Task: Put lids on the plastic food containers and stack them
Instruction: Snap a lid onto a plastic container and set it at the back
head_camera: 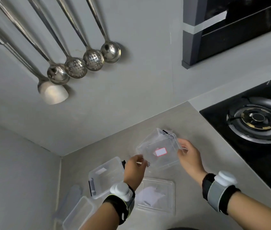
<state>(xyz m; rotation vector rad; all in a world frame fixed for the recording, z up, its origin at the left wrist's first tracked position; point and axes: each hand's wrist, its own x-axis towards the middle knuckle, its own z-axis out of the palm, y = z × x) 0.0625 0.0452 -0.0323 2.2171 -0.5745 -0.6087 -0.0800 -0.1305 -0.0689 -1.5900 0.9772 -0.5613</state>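
Observation:
I hold a clear plastic lid (163,156) with a red-edged white label between both hands, tilted above a clear container (149,138) on the counter. My left hand (135,168) pinches the lid's near left corner; my right hand (188,156) grips its right edge. A second clear container (105,178) with black latches stands to the left of my left wrist. A loose flat lid (158,196) lies on the counter between my forearms. A third clear container (78,213) sits at the lower left, partly cut off.
The grey counter (206,146) meets grey walls in a corner at the left. A black gas hob (256,123) lies to the right. Several steel ladles and skimmers (76,67) hang on the back wall. A dark range hood (222,30) is at the upper right.

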